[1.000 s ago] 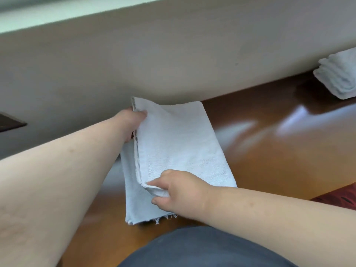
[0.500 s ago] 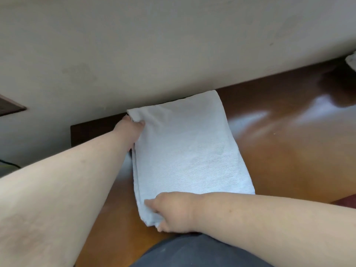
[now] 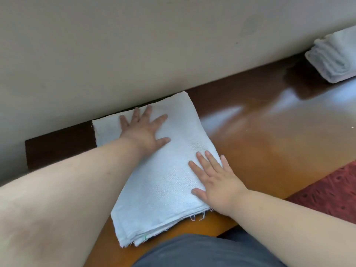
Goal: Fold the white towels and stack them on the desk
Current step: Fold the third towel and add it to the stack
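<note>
Folded white towel (image 3: 163, 170) against the wall (image 3: 134, 45), left hand (image 3: 143, 130) and right hand (image 3: 217, 182) flat on it, fingers wide, bare surface (image 3: 269, 141) rightward, towel stack (image 3: 335, 56) far right

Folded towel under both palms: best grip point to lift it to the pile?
Probably the long folded edge on the right of the folded towel, approached from the right over the bare desk. That edge is closed; the near end shows loose frayed layers, and the far end sits against the wall.
</note>
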`<control>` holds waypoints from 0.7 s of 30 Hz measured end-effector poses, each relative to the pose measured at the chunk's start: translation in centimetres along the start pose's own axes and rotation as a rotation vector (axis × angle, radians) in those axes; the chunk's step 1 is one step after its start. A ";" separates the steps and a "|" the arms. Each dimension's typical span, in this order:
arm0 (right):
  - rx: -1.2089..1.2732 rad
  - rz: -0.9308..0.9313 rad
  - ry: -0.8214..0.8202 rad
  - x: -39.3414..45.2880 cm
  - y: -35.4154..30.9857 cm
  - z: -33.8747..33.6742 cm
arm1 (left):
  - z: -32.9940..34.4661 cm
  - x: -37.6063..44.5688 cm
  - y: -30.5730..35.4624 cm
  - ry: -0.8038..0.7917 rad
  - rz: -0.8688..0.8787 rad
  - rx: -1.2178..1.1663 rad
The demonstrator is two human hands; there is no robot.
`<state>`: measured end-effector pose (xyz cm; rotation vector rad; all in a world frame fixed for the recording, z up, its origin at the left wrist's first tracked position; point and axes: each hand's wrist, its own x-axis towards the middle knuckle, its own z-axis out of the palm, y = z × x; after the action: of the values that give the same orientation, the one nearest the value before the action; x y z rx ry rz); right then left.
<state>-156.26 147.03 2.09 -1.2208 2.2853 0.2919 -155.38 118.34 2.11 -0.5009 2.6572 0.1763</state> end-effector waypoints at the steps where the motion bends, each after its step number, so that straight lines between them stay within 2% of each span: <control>1: -0.010 -0.016 0.003 -0.3 0.9 0.5 | 0.0 0.5 -0.2 0.010 -0.040 -0.002; 5: -0.010 -0.060 0.028 0.0 2.6 0.7 | 0.0 1.2 -1.6 0.007 -0.136 0.014; 11: -0.226 -0.169 0.008 2.8 9.0 -3.4 | 0.6 -1.3 -3.9 -0.044 -0.305 0.028; 13: -0.284 -0.164 0.023 4.1 10.6 -5.3 | 1.4 -3.5 -4.2 -0.016 -0.341 -0.088; 17: -0.258 -0.024 0.026 5.8 11.4 -7.6 | 4.2 -8.5 -2.2 0.100 -0.465 -0.527; 19: -0.099 0.080 -0.004 6.2 10.3 -8.5 | 5.4 -10.5 0.0 0.068 -0.541 -0.626; 21: 0.149 0.157 0.039 6.3 8.5 -8.7 | 6.5 -12.3 2.4 -0.028 -0.607 -0.704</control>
<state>-169.13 143.78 5.48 -0.9830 2.3941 0.1515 -143.35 125.82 1.70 -1.4662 2.2232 0.9181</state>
